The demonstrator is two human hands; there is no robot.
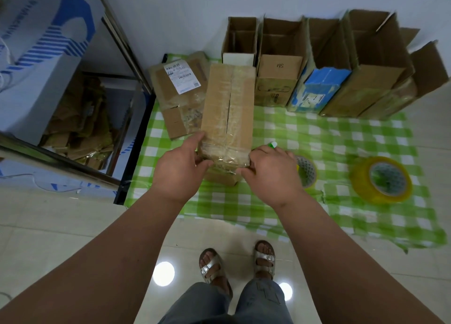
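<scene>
Gripping a taped box [229, 111] at its near end, both hands hold it over the checked cloth [341, 138] spread on the floor [73, 226]. The box is long, brown, wrapped in clear tape, w/ a slit seam running down its top, far end pointing at the wall. The left grip [179, 167] is curled round the near-left corner, one finger along the side & thumb across the near edge. The right grip [271, 170] is curled on the near-right corner, thumb pinching the taped edge. A small green-and-white thing [272, 144] pokes out past the right knuckles; can't tell what it is or if it's held. Can't tell either whether the box rests on the cloth or is lifted. Just left of it lies a flattened box [175, 109] w/ a white label [181, 78]. To the right, one tape roll [308, 171] sits partly behind the right hand; a yellow tape roll [382, 179] sits farther right, well apart. Along the wall stands a row of open boxes [280, 62], one of them blue [319, 89]. At far left, a metal rack [127, 45] w/ cardboard scraps [78, 118] under it. Near the bottom, two feet in silver sandals [211, 266] stand on the tiles.
</scene>
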